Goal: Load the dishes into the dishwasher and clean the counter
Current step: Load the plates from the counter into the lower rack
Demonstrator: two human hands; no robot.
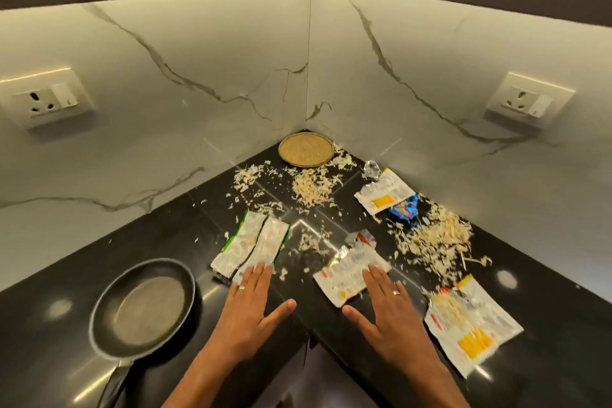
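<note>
A black corner counter [172, 242] is littered with pale food scraps [311, 187] and torn wrappers. My left hand [253, 300] lies flat with straight fingers, its tips at the near end of a green-edged silver wrapper [255, 245]. My right hand [385, 303] is flat too, fingers over a white wrapper [344, 272]. A dark frying pan [145, 306] sits at the left, empty, handle toward me. A round woven plate [306, 149] stands in the far corner.
More wrappers lie at the right: a white and yellow one [473, 325] near me, another [384, 195] farther back beside a blue one [405, 209]. A large scrap pile [437, 238] spreads between them. Marble walls with sockets [46, 101] close the corner.
</note>
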